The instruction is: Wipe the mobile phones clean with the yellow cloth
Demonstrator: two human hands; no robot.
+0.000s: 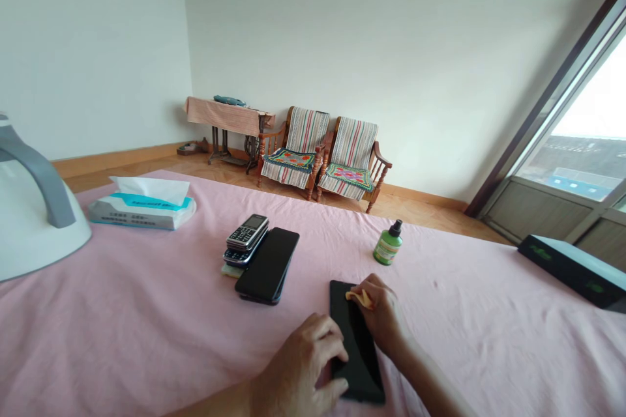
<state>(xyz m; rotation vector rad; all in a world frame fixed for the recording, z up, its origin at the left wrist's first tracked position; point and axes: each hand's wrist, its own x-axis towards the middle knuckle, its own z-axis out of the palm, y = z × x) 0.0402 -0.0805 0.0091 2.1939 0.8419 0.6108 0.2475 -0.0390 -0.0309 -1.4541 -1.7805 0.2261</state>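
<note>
A black smartphone lies flat on the pink cloth in front of me, its dark screen facing up. My left hand grips its lower left edge, with bent fingers on the screen and the thumb near the bottom. Pinched in my right hand is a small yellow cloth, pressed against the upper right part of the screen. Beyond the right hand stands a green spray bottle with a black top. To the left, a stack of black smartphones sits beside piled keypad phones.
On the pink tablecloth are a tissue pack and a white kettle with a grey handle at left. A black box lies at the right edge. Two wooden chairs and a cloth-covered sewing table stand by the wall.
</note>
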